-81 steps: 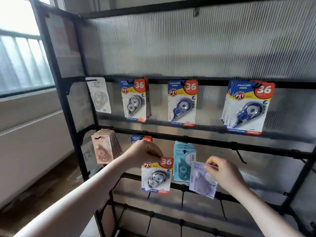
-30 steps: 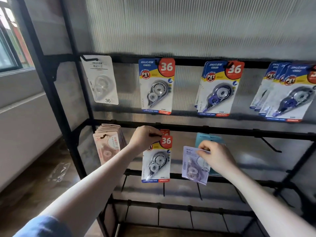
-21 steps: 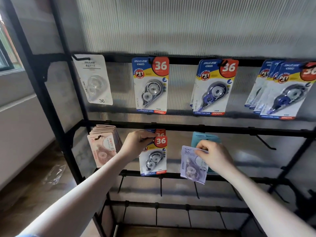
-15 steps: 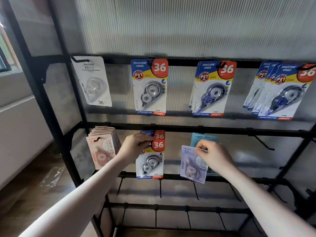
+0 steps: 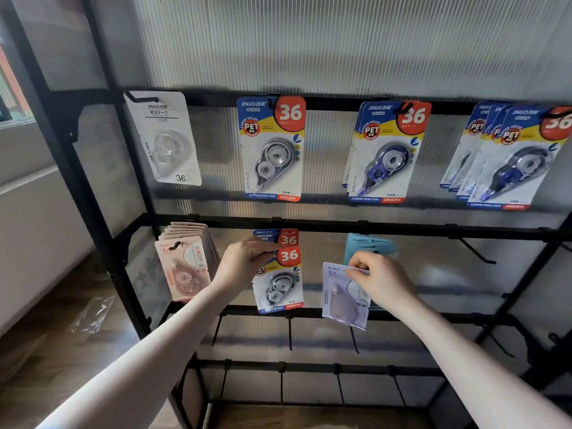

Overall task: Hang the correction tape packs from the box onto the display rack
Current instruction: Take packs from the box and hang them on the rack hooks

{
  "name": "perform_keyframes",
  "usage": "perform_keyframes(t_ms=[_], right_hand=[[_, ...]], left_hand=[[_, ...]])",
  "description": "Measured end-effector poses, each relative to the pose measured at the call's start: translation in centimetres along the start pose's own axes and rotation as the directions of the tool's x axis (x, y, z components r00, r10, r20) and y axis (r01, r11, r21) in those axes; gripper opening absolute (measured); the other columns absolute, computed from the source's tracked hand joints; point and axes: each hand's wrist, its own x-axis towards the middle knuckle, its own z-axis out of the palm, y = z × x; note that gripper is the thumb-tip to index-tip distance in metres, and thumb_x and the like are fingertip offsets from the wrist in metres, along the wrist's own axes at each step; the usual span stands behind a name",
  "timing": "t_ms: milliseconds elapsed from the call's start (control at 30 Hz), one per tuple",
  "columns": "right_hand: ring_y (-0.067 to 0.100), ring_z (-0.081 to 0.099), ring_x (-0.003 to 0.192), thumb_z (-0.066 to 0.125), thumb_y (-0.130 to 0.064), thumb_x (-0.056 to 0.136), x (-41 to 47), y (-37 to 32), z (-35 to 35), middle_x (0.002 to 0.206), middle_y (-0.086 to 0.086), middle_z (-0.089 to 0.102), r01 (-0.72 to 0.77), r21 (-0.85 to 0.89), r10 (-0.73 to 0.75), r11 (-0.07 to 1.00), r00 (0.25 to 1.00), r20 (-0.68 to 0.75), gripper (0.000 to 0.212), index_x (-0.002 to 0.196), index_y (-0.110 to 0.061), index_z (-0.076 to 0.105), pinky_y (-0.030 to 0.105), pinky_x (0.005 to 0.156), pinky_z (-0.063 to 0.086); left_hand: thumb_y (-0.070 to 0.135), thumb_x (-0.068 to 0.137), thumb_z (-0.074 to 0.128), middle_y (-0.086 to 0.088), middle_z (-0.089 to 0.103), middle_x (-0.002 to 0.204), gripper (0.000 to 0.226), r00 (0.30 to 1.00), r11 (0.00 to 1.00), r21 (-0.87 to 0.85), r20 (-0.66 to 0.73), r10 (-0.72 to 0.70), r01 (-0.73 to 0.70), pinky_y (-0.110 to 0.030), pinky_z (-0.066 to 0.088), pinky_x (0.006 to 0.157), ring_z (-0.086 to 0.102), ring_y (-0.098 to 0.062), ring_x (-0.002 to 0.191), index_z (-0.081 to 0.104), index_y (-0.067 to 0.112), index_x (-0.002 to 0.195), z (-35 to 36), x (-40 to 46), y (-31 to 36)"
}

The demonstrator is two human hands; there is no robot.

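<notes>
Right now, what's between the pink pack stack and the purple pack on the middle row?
Head view: the left hand gripping a grey-wheel pack, between the pink stack and purple pack.

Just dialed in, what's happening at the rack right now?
A person is stocking the black display rack with correction tape packs. The left hand holds a grey-dispenser "36" pack up at the second-row hook, just below matching packs already hanging there. The right hand pinches a lilac pack in front of the teal packs. The top row is hung; the lower hooks are bare.
</notes>
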Motion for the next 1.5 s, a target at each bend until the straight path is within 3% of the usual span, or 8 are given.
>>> perform_keyframes(t_ms=[133,233,400,867,1067,1167,1333,1500], right_hand=[[0.011,0.053,0.07,0.064,-0.022,0.086,0.1,-0.2,0.2,0.074,-0.008,0.059,0.004,0.005,-0.004,1.0,1.0,0.007,0.015,0.075,-0.022,0.054,0.023,0.057,0.038],[0.011,0.055,0.072,0.064,-0.022,0.086,0.1,0.1,0.0,0.076,-0.007,0.061,-0.006,0.005,0.006,1.0,1.0,0.012,0.012,0.076,-0.021,0.056,0.026,0.062,0.043],[0.012,0.054,0.072,0.063,-0.022,0.086,0.1,0.9,-0.1,0.076,-0.009,0.061,-0.015,-0.01,0.015,1.0,1.0,0.001,0.007,0.083,-0.016,0.063,0.025,0.059,0.038],[0.013,0.057,0.075,0.065,-0.023,0.086,0.8,0.7,0.3,0.078,-0.007,0.062,-0.013,0.011,0.013,1.0,0.999,0.03,0.01,0.078,-0.021,0.058,0.028,0.064,0.044],[0.013,0.058,0.076,0.065,-0.023,0.086,1.0,0.7,0.4,0.079,-0.005,0.064,-0.01,-0.004,0.01,1.0,0.999,0.033,0.008,0.083,-0.016,0.063,0.027,0.064,0.044],[0.015,0.059,0.077,0.066,-0.022,0.085,1.1,0.8,0.6,0.079,-0.004,0.064,-0.014,-0.001,0.014,1.0,0.999,0.031,0.008,0.084,-0.015,0.064,0.029,0.066,0.047],[0.013,0.056,0.073,0.065,-0.022,0.086,1.1,0.5,1.1,0.075,-0.007,0.061,-0.007,-0.006,0.007,1.0,0.999,0.043,0.011,0.078,-0.021,0.058,0.025,0.059,0.036],[0.012,0.056,0.075,0.064,-0.022,0.087,1.1,0.6,1.3,0.077,-0.006,0.062,-0.003,-0.002,0.003,1.0,0.999,0.051,0.01,0.078,-0.021,0.058,0.025,0.06,0.037]], left_hand=[[0.005,0.082,0.067,-0.001,0.069,0.093,0.022,0.997,0.997,0.027,0.023,0.07,-0.071,-0.001,0.038,0.065,0.062,-0.008,0.079,0.073,0.014,0.1,0.6,-0.3,0.3],[0.002,0.085,0.061,-0.005,0.067,0.095,0.023,0.997,0.997,0.015,-0.021,0.079,-0.079,-0.01,0.043,0.065,0.064,-0.015,0.081,0.071,0.011,0.104,1.1,-0.5,-0.1],[0.018,0.087,0.051,-0.005,0.066,0.099,0.026,0.992,0.998,0.024,-0.11,0.068,-0.066,-0.021,0.049,0.07,0.061,-0.013,0.085,0.069,0.01,0.105,0.6,-0.7,-0.1],[0.002,0.083,0.064,-0.007,0.069,0.102,0.022,0.998,0.998,-0.046,-0.061,-0.036,0.033,-0.011,0.046,0.071,0.062,-0.01,0.086,0.071,0.01,0.102,-0.3,0.2,0.2],[0.002,0.084,0.062,-0.003,0.068,0.104,0.022,0.995,0.993,-0.073,-0.025,-0.099,0.097,-0.012,0.048,0.074,0.061,-0.009,0.088,0.071,0.011,0.102,-0.3,0.5,0.0],[0.003,0.084,0.063,-0.003,0.068,0.106,0.022,0.998,0.997,-0.039,0.006,-0.062,0.063,-0.018,0.05,0.078,0.062,-0.011,0.092,0.071,0.012,0.103,-0.4,0.7,-0.2],[-0.002,0.082,0.063,0.004,0.066,0.099,0.024,0.999,0.997,-0.062,-0.02,-0.048,0.047,-0.005,0.045,0.073,0.062,-0.008,0.088,0.072,0.011,0.1,-0.2,0.5,-0.3],[-0.003,0.083,0.061,0.008,0.064,0.094,0.027,0.995,0.991,-0.104,-0.042,-0.085,0.081,-0.011,0.05,0.072,0.062,-0.007,0.085,0.073,0.015,0.1,0.2,0.2,-0.5]])
